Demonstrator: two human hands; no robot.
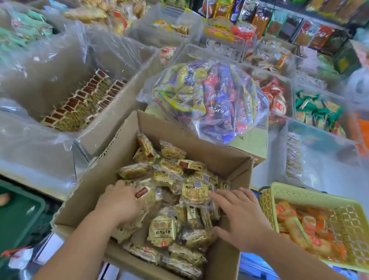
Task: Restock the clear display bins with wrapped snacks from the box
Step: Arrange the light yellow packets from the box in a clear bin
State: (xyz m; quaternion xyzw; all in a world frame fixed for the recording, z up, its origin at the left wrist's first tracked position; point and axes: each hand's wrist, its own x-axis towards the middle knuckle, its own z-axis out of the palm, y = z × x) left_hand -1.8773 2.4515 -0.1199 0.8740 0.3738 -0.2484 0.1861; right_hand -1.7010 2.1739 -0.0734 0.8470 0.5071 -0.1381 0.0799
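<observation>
An open cardboard box point(122, 149) sits in front of me, half filled with small wrapped snacks point(162, 231) in yellow-and-clear packets. Both my hands are down inside it. My left hand point(120, 203) lies on the pile at the left, its fingers curled into the packets. My right hand point(241, 215) rests on the pile at the right with fingers spread over the wrappers. To the upper left a plastic-lined bin point(114, 63) holds neat rows of the same kind of packets point(80, 106).
A clear bag of mixed purple, yellow and red snacks point(211, 99) lies just beyond the box. A yellow basket point(340, 202) with orange packets stands at the right. Clear bins point(308, 142) and hanging snack bags point(279, 8) fill the far side. A green crate point(9, 217) is at the left.
</observation>
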